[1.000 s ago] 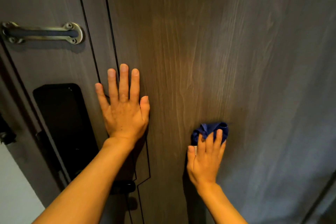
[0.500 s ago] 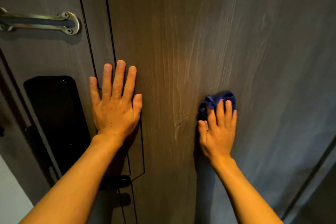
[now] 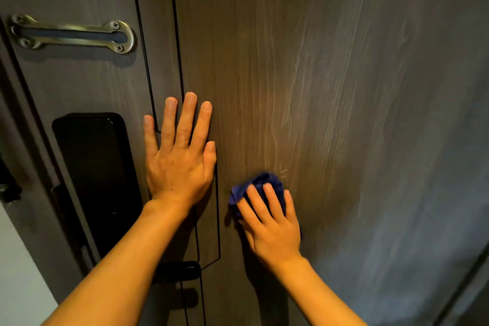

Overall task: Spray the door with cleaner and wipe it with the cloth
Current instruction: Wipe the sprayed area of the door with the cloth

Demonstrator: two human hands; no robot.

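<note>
A dark wood-grain door (image 3: 330, 74) fills the view, with pale wet streaks running down its middle. My right hand (image 3: 272, 225) presses a bunched blue cloth (image 3: 260, 184) flat against the door, low and centre; most of the cloth is hidden under the fingers. My left hand (image 3: 180, 156) lies flat on the door with fingers spread, just left of the cloth, holding nothing. No spray bottle is in view.
A black lock panel (image 3: 95, 180) is set in the door left of my left hand, with a dark handle (image 3: 180, 270) below it. A brass latch plate (image 3: 74, 34) is screwed on at the upper left. A pale wall (image 3: 18, 272) shows at the bottom left.
My right hand and the cloth rose up the door, then came back down and to the left, nearer my left hand. The left hand stays flat on the door.
</note>
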